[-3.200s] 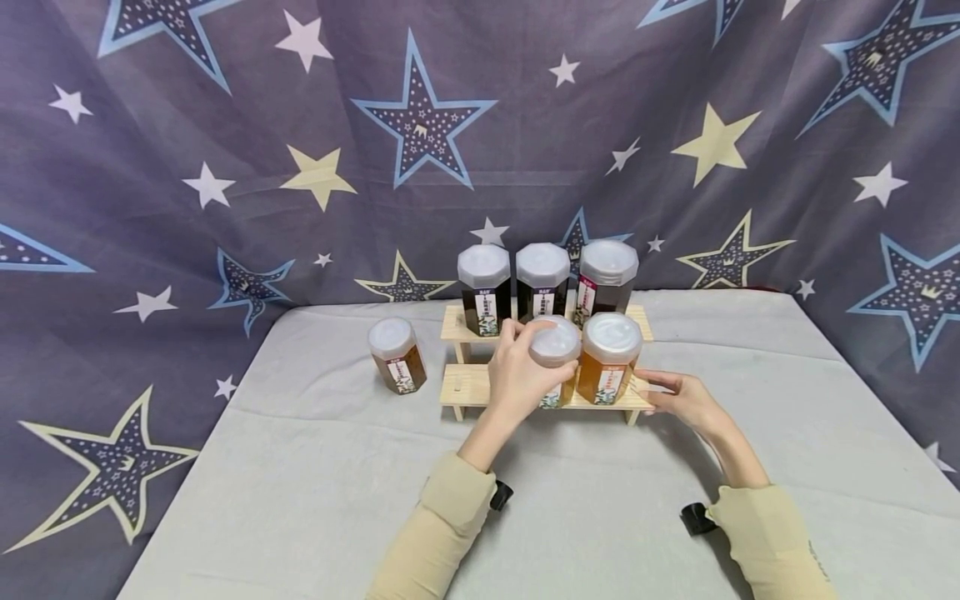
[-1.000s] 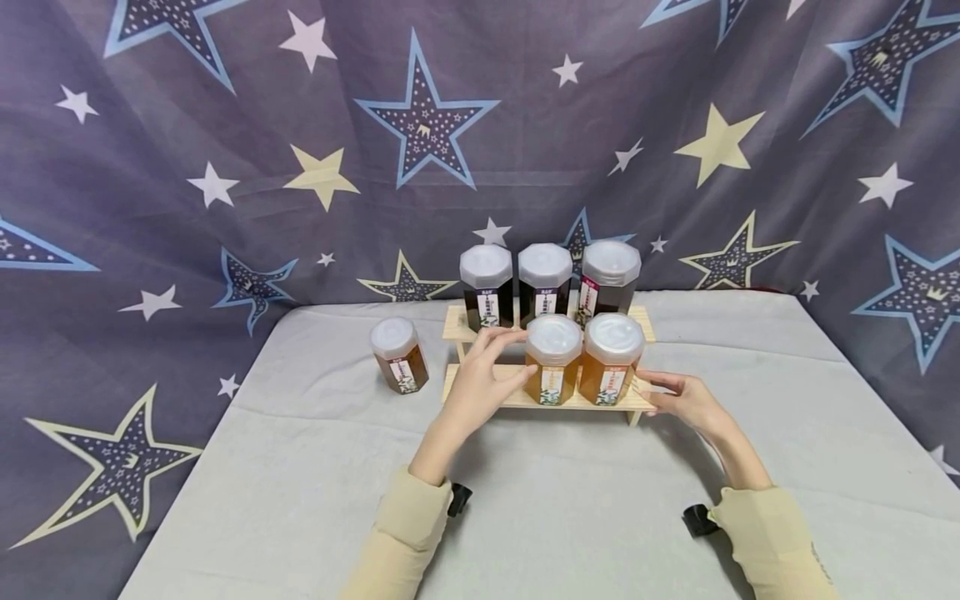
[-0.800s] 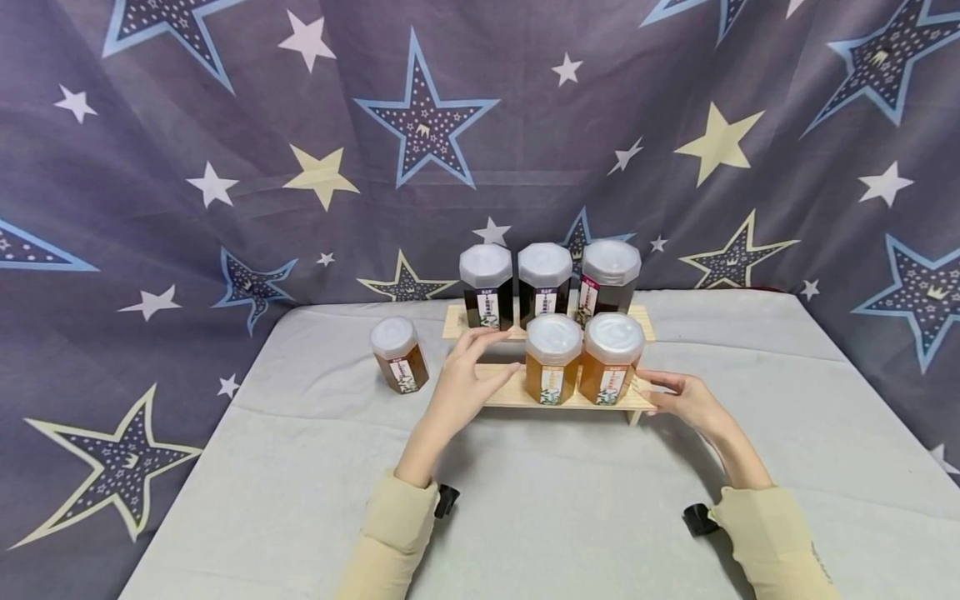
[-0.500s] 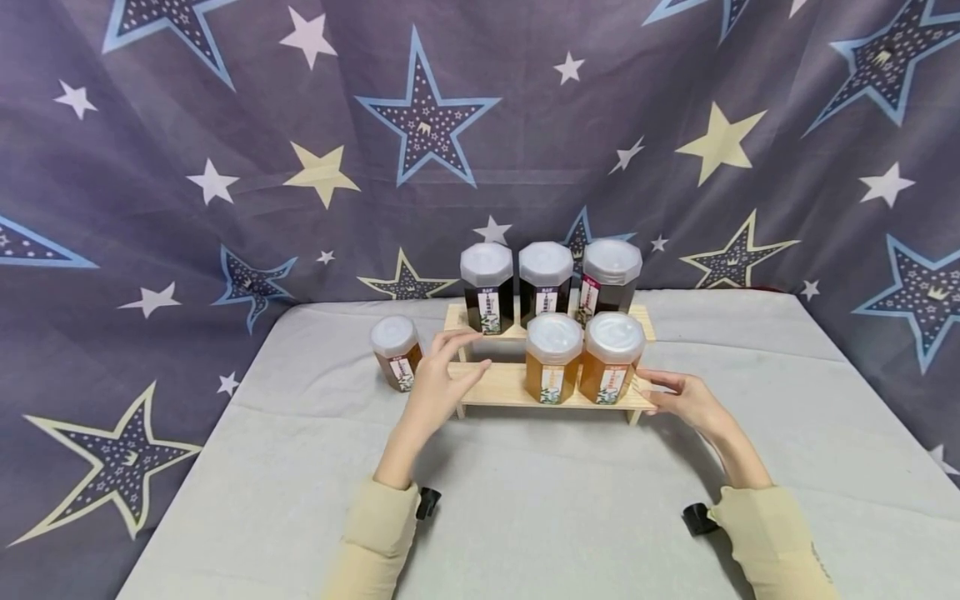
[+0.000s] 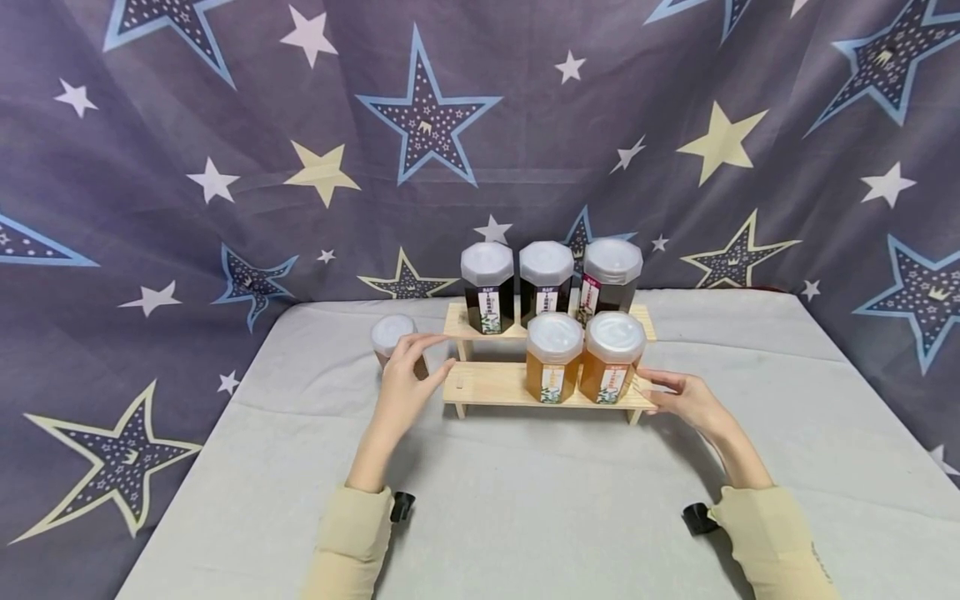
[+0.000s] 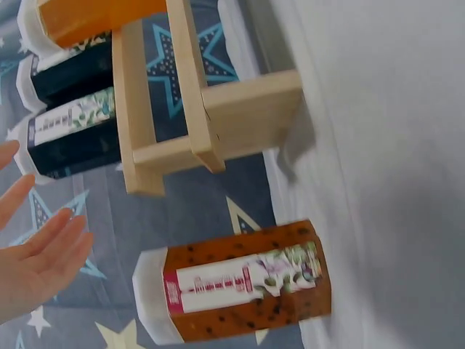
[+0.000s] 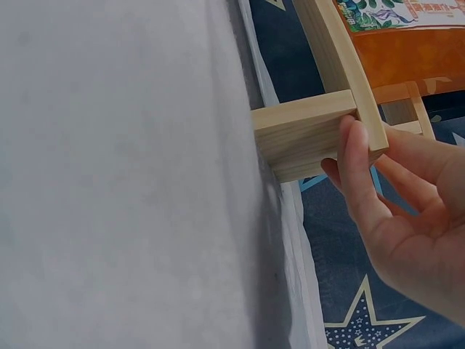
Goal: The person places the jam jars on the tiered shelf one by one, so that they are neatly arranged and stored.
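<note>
My left hand, fingers spread and holding nothing, is between the two-step wooden rack and a lone jar with a pale lid. In the head view the hand partly covers that jar; the left wrist view shows its brown, speckled contents and flowered label. My right hand pinches the right end of the rack's lower step, thumb and fingers on either side of the board. Two amber jars stand on the right part of that lower step.
On the upper step, three dark jars stand in a row. A light grey cloth covers the table. Behind rises a dark curtain printed with stars.
My left hand has let go of the left amber jar, now standing on the lower step, and moved left to the speckled jar. The right hand has stayed at the rack's end.
</note>
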The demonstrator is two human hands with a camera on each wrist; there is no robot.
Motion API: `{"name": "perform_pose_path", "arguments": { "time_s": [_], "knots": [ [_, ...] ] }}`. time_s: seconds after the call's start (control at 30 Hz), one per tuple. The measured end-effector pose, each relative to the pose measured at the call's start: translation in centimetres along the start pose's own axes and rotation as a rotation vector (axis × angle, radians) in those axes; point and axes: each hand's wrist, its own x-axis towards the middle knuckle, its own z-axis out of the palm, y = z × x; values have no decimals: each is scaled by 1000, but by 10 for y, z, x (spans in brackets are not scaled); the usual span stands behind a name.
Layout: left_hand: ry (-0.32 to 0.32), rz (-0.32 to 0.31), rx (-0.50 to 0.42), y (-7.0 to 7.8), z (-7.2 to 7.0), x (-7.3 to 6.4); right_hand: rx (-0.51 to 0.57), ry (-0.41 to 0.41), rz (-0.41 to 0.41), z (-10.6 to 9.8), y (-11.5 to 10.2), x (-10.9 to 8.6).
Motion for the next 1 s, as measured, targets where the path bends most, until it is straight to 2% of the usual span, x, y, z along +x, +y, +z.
{"name": "perform_pose_path", "arguments": {
  "time_s": [0.3, 0.47, 0.73, 1.0],
  "knots": [
    [12, -73, 24, -14, -16, -1, 0, -14, 15, -4, 9, 3],
    [73, -70, 76, -22, -19, 0, -6, 4, 8, -1, 2, 0],
    [167, -111, 81, -36, -18, 5, -9, 3, 76, 2, -8, -1],
    [149, -146, 91, -51, -15, 10, 8, 4, 73, 2, -7, 0]
  ]
}}
